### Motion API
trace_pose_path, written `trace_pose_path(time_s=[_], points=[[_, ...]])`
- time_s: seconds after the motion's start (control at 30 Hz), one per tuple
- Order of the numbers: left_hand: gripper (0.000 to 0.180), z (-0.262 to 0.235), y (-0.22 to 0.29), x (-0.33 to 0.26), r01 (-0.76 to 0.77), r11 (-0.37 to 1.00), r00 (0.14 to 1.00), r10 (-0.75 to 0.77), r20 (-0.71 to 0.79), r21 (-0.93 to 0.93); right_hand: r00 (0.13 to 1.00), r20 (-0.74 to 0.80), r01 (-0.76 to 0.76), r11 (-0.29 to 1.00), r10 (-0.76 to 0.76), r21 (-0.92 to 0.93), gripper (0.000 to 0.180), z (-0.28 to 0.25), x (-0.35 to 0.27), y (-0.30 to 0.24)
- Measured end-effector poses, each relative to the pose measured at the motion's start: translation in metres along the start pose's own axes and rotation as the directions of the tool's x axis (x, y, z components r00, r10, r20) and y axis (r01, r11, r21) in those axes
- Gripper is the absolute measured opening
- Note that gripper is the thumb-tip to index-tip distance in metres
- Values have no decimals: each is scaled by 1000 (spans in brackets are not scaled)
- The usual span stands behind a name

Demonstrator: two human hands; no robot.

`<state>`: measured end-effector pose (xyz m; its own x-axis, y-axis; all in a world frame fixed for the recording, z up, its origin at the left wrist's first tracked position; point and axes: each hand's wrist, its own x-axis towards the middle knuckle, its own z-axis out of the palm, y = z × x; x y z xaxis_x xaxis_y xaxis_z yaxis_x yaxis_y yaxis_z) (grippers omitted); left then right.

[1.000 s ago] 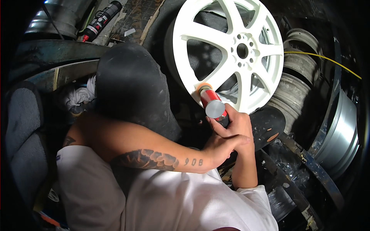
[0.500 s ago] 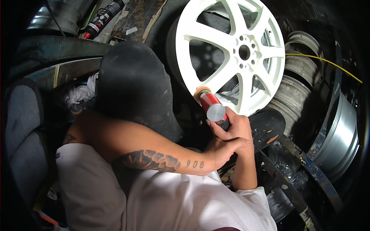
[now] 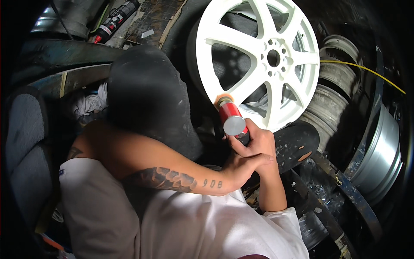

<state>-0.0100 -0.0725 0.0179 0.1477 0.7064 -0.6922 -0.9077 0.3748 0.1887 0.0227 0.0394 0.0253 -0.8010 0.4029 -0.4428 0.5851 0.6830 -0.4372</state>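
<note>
A small polisher (image 3: 230, 115) with a red body, a silver round cap and an orange pad is held in my right hand (image 3: 258, 140). Its pad rests against the rim of a white multi-spoke wheel (image 3: 246, 41), at the lower left. My left arm crosses in front of me, and my left hand (image 3: 246, 170) is closed around my right wrist. Part of the left fingers is hidden beneath that wrist.
Bare metal wheels (image 3: 330, 77) are stacked at the right, beside a silver rim (image 3: 379, 151). A yellow hose (image 3: 366, 68) runs over the stack. Upper left lies a black bottle with a red tip (image 3: 115, 20). My dark-covered knee (image 3: 146, 95) is left of the wheel.
The polisher and both my hands have shifted a little to the left along the wheel rim. The white wheel stays in place.
</note>
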Motion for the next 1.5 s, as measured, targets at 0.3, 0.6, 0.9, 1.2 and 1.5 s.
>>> trace_pose_path(time_s=[0.3, 0.6, 0.9, 1.2, 1.5], points=[[57, 0, -3, -2, 34, 999, 999, -34, 14, 3, 999, 14, -35, 999, 35, 13, 35, 3, -5, 0], [56, 1, -6, -3, 64, 998, 997, -64, 31, 20, 994, -18, -111, 993, 112, 49, 35, 4, -15, 4], [56, -3, -1, -3, 18, 1000, 1000, -18, 0, 7, 999, -16, -32, 998, 32, 45, 35, 3, -3, -1], [56, -4, -1, -2, -54, 999, 997, 53, -53, -8, 1000, 27, 0, 999, 1, -37, 36, 2, 2, -5], [59, -4, -1, -4, 149, 980, 983, -162, 92, 134, 993, -20, -114, 993, 114, 13, 37, 3, -26, 11]])
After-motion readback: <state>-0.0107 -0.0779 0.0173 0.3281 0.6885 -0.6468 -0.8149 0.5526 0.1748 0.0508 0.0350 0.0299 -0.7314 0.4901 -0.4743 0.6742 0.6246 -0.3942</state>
